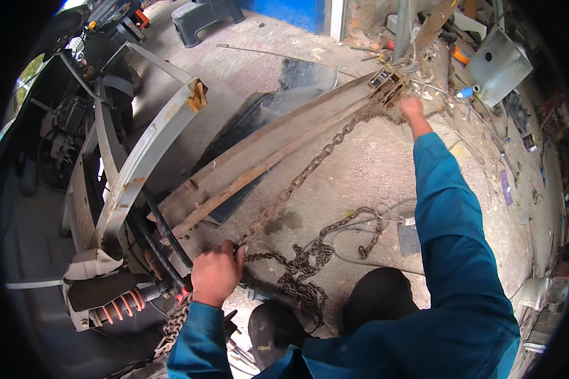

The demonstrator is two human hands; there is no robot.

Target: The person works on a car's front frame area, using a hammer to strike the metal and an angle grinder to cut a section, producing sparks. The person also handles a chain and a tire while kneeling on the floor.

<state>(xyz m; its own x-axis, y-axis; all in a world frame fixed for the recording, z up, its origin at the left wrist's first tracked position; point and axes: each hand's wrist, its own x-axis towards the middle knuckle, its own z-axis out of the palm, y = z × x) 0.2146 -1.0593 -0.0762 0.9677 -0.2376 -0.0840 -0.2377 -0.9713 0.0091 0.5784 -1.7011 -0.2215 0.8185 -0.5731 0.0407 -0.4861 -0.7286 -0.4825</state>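
Observation:
A rusty chain (297, 180) stretches diagonally from my left hand to the far end of a long rusty steel beam (265, 142). My left hand (216, 275) is closed around the chain's near end, beside a vehicle's bare frame rail (148, 155). With my arm stretched forward, my right hand (412, 108) is closed in a fist next to the slotted metal bracket (387, 87) on the beam's end. What its fingers hold is hidden. More chain (306, 265) lies heaped on the floor between my hands, in front of my knees.
An orange coil spring with a damper (121, 304) sits at lower left by the frame. A grey step stool (205, 19) stands at the back. Scrap, a metal box (502, 66) and loose wires litter the right side. A flat grey plate (409, 237) lies near my right arm.

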